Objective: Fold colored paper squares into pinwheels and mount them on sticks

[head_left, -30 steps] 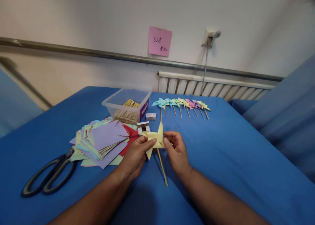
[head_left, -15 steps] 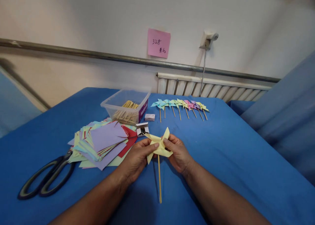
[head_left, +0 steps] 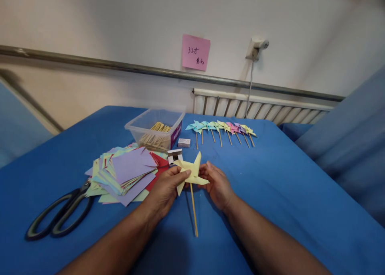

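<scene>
A pale yellow paper pinwheel (head_left: 190,171) on a thin wooden stick (head_left: 193,211) is held up above the blue cloth. My left hand (head_left: 167,189) pinches it, the thumb pressed near its middle and the fingers behind. Close by its right blades, my right hand (head_left: 217,186) is open with loosely curled fingers and the thumb lifted off the paper. Those right fingertips are partly hidden behind a blade, so whether they touch it is unclear. Just behind the pinwheel stands a small opened box (head_left: 174,155) with dark bits inside.
Left of my hands lie a pile of coloured paper sheets (head_left: 132,166) and scissors (head_left: 64,209). A clear plastic tub (head_left: 132,128) holds wooden sticks, beside a small closed box (head_left: 184,142). Finished pinwheels (head_left: 221,126) lie in a row at the back.
My right thumb has come off the pinwheel, and the right hand has drawn slightly away from it. The pinwheel has shifted a little up and left in my left hand.
</scene>
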`<control>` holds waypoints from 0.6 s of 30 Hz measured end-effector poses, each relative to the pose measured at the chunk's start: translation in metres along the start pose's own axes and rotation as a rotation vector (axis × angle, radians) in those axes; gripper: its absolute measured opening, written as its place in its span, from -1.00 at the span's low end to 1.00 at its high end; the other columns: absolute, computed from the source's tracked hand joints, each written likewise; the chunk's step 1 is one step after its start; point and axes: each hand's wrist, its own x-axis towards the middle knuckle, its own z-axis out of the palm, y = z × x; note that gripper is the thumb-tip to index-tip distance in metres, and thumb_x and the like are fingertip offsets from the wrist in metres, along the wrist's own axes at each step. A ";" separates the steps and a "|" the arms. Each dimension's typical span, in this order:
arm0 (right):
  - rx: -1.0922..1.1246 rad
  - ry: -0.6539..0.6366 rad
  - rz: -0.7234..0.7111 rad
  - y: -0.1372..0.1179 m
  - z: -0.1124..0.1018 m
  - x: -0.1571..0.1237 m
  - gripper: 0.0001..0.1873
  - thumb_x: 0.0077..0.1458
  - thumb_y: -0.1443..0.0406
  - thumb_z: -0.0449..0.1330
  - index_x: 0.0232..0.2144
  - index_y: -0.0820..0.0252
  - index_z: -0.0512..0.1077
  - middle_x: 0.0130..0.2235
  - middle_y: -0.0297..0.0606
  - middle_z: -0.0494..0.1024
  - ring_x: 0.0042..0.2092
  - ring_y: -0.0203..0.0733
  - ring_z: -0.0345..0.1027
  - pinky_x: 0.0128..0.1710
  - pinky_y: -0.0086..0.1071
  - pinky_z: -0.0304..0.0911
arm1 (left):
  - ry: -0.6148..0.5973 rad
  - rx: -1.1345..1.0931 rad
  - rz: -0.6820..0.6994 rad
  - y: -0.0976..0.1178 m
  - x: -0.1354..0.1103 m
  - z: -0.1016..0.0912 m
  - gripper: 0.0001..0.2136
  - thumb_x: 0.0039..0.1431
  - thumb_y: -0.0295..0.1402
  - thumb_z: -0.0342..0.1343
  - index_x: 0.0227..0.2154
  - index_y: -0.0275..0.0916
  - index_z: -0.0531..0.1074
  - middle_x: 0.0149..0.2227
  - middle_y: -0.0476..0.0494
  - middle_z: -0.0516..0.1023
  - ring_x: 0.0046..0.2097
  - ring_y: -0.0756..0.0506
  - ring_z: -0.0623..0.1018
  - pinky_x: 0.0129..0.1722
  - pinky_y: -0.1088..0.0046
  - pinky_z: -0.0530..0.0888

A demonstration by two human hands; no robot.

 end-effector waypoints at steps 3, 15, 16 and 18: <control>-0.096 -0.080 0.026 0.005 0.002 -0.002 -0.58 -0.09 0.01 0.32 -0.36 0.22 0.40 -0.41 -0.29 0.56 -0.44 -0.26 0.43 -0.45 -0.41 0.29 | 0.099 0.030 0.059 0.000 0.003 -0.003 -0.78 -0.15 -0.32 0.35 -0.48 -0.30 0.47 -0.49 -0.10 0.57 -0.48 -0.05 0.51 -0.41 0.44 0.40; 0.041 -0.087 0.147 0.016 0.018 -0.014 -0.70 -0.15 0.23 0.41 -0.39 0.25 0.44 -0.52 -0.38 0.47 -0.56 -0.41 0.29 -0.59 -0.53 0.19 | 0.118 0.100 0.182 -0.002 0.002 -0.006 -0.78 -0.07 -0.26 0.30 -0.44 -0.29 0.46 -0.49 -0.06 0.53 -0.50 -0.02 0.46 -0.48 0.47 0.36; 0.047 -0.078 0.133 0.017 0.018 -0.013 -0.71 -0.15 0.23 0.41 -0.39 0.25 0.45 -0.52 -0.39 0.46 -0.56 -0.41 0.28 -0.60 -0.53 0.18 | 0.100 0.078 0.181 -0.001 0.001 -0.005 -0.79 -0.06 -0.26 0.30 -0.44 -0.29 0.47 -0.49 -0.07 0.53 -0.49 -0.02 0.46 -0.46 0.47 0.37; 0.059 -0.055 0.102 0.017 0.016 -0.012 -0.72 -0.14 0.24 0.41 -0.38 0.23 0.45 -0.51 -0.38 0.46 -0.55 -0.40 0.28 -0.60 -0.53 0.17 | 0.053 0.022 0.183 0.003 -0.002 -0.002 -0.82 -0.02 -0.27 0.27 -0.45 -0.29 0.47 -0.50 -0.06 0.52 -0.47 -0.02 0.46 -0.43 0.47 0.38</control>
